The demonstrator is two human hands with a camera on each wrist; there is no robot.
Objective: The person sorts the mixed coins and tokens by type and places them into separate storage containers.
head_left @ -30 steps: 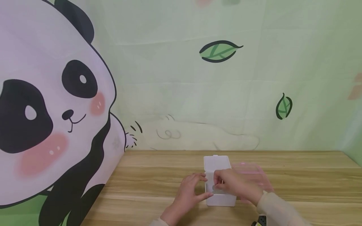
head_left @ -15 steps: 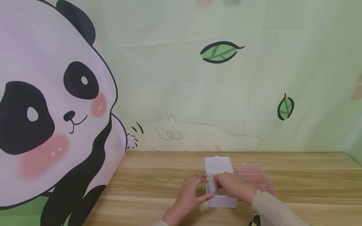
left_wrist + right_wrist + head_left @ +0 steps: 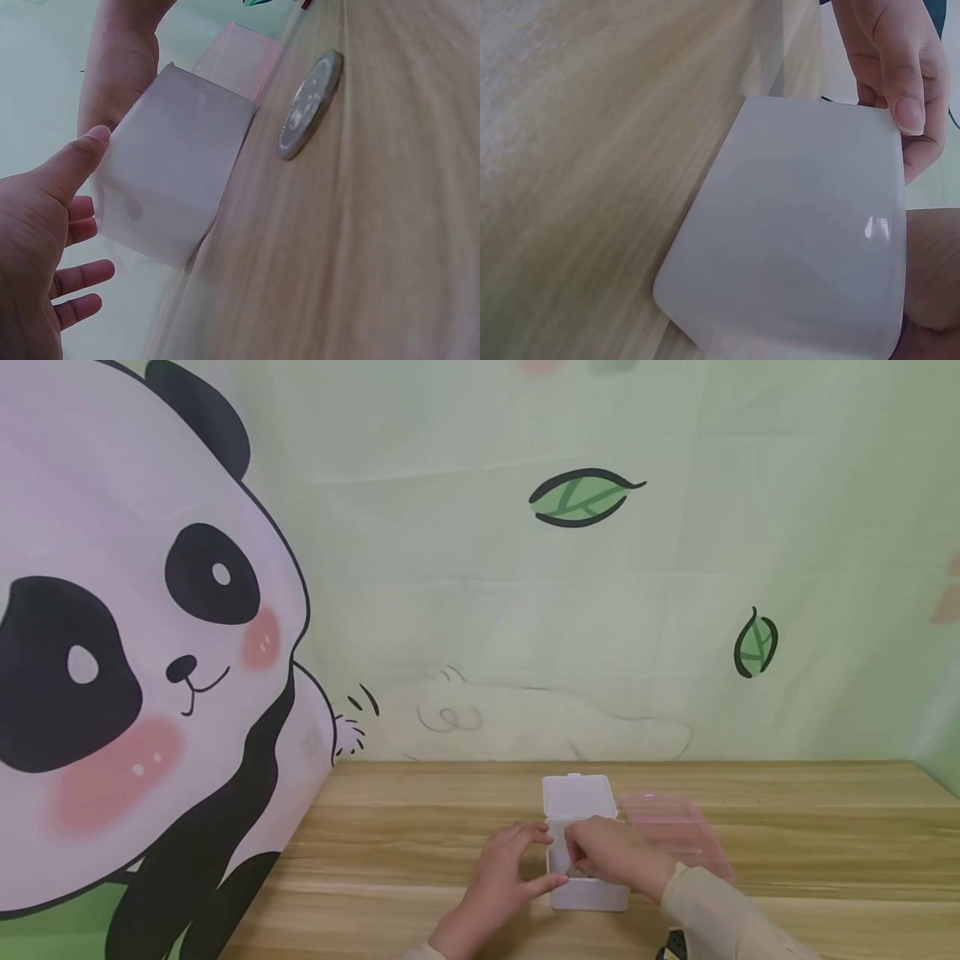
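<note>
A white plastic box (image 3: 588,896) stands on the table with its hinged lid (image 3: 577,796) raised at the far side. My left hand (image 3: 504,868) is at its left side, thumb tip on the near rim and fingertips at the left edge. In the left wrist view several of its fingers are extended. My right hand (image 3: 611,852) reaches into the box, fingers curled and pointing down; its fingertips are mostly hidden, and I cannot tell whether they hold something. A grey coin-like disc (image 3: 311,105) appears over the wooden table in the left wrist view.
A translucent pink case (image 3: 678,839) lies on the wooden table (image 3: 420,835) just right of the box. A black and yellow item (image 3: 675,945) shows beside the right sleeve. Behind the table hangs a cloth (image 3: 487,610) printed with a panda.
My right hand has gone down deeper into the box; a second ago its thumb and fingertips showed above the opening. My left hand keeps its place at the box.
</note>
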